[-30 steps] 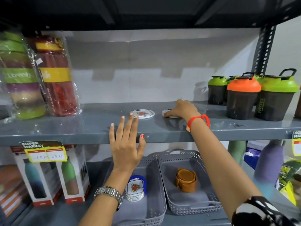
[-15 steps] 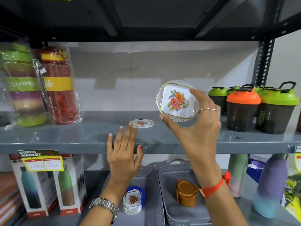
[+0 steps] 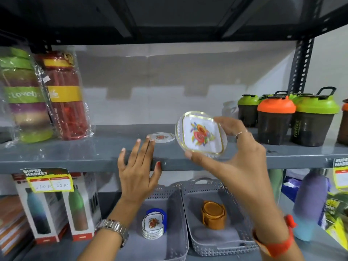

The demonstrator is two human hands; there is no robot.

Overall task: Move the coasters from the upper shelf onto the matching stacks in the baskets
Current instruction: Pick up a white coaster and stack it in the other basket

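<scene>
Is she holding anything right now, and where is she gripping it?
The right hand holds a floral coaster by its rim, thumb below, fingers on its right edge. The left hand is open and holds nothing.

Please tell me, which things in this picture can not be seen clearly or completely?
- Price tag, head view: cut off by the right edge; print too blurred to read.
- Brown bottle, head view: mostly cropped by the right edge.
- Left basket, head view: near wall cut off by the bottom edge, one side behind the left hand.
- Flowered stack: coaster count too small to tell.
</scene>
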